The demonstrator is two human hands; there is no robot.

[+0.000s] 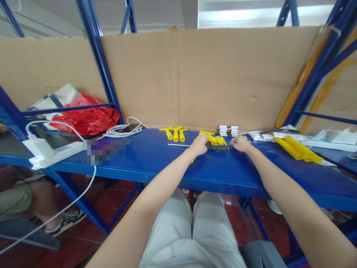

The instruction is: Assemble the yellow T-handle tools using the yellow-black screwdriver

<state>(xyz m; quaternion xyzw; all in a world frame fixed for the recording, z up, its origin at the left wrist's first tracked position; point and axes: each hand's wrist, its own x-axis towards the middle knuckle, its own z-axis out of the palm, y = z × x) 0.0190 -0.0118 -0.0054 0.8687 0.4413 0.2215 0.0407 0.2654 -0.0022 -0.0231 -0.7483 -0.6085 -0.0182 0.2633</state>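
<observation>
On the blue shelf [156, 156], my left hand [199, 145] is closed around a yellow piece, part of which shows below the hand. Beside it lie more yellow pieces [221, 140] and a screwdriver [219, 148] with a black handle, its thin shaft pointing left. My right hand [241, 143] rests at the shelf to the right of the handle, fingers curled together; whatever they pinch, if anything, is too small to make out. Just behind it stands a stack of white and black pieces [228, 130]. Yellow T-shaped tubes [176, 134] stand in a row further left.
A cardboard panel [217, 78] backs the shelf. At left are a power strip [60, 154], a coiled white cable [121, 130] and a red bag [86, 115]. Larger yellow tubes [299, 149] lie at right. A person's leg [41, 201] shows at lower left.
</observation>
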